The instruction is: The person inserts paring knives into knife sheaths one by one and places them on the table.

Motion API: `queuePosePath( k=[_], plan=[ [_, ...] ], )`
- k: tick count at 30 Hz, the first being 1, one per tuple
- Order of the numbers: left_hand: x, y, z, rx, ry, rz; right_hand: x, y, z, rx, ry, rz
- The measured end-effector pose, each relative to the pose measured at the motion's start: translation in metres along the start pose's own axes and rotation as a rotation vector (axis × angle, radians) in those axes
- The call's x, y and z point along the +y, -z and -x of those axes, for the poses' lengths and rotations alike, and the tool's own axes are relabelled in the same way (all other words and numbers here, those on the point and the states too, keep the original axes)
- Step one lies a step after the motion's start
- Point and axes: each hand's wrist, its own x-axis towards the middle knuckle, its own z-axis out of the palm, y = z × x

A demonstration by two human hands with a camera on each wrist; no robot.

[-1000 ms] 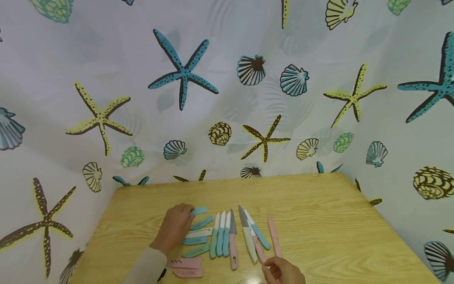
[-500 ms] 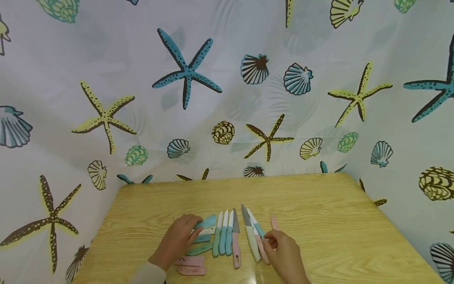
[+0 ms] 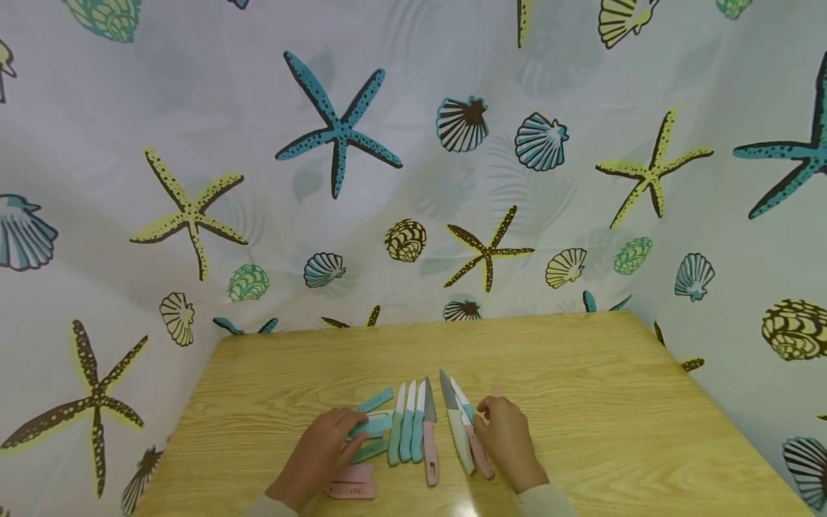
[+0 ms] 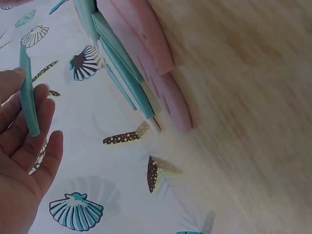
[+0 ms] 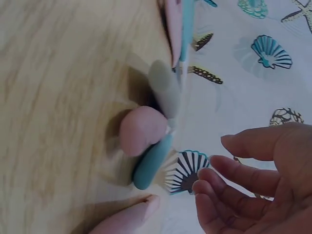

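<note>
On the wooden table (image 3: pixel 568 366): knives and covers spread across the middle, covers to the left, knives in two groups to the right.
Left hand (image 3: pixel 323 452): clamped on a blue cover (image 4: pixel 29 109), pinching it between thumb and fingers; held up off the table in the left wrist view.
Right hand (image 3: pixel 507 441): thumb and fingers apart, loosely bent, near the right knife group, with a gap to the handles in the right wrist view.
Upper blue cover (image 3: pixel 375 400): lying slanted, just beyond the left fingertips.
White piece (image 3: pixel 382 413): between the upper blue cover and the held one; too small to identify.
Green cover (image 3: pixel 371 451): just beside the left knife row, partly behind the left hand.
Pink covers (image 3: pixel 351 491): two, nearest to the person, lettering on the nearer one.
Left knife row: a green-handled knife (image 3: pixel 394 446), two blue-handled knives (image 3: pixel 405 436), then a pink-handled knife (image 3: pixel 431 459) with grey blade; all pointing away from the person.
Right knife group: a pale-handled knife (image 3: pixel 460 445), a second pink knife (image 3: pixel 481 459) and a white-bladed blue knife (image 3: pixel 459 391), close together and overlapping.
Pink piece (image 5: pixel 127 218): right of that group, mostly hidden by the right hand in the head view.
Cloth (image 3: pixel 413 179): behind and beside the table, printed with starfish and shells.
</note>
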Motion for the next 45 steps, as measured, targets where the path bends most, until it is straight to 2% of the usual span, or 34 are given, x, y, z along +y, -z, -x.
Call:
queuePosePath(
  k=[5, 13, 21, 29, 36, 45],
  plan=[
    [0.002, 0.002, 0.002, -0.026, -0.026, -0.004, 0.002, -0.010, -0.007, -0.058, -0.049, 0.019],
    [0.006, 0.003, 0.006, -0.034, -0.083, -0.009, 0.007, -0.022, -0.012, -0.064, -0.016, 0.070],
    [0.008, 0.004, 0.010, -0.036, -0.140, 0.034, 0.012, -0.030, -0.012, -0.131, -0.095, 0.032],
    [0.009, -0.002, 0.011, -0.021, -0.173, 0.016, 0.014, -0.028, -0.012, -0.105, -0.091, 0.069],
    [0.012, -0.001, 0.011, -0.025, -0.166, 0.005, 0.013, -0.028, -0.016, -0.074, -0.037, 0.130],
    [0.009, 0.001, 0.008, -0.012, -0.175, 0.004, 0.017, -0.030, -0.023, -0.067, -0.032, 0.141]
  ],
)
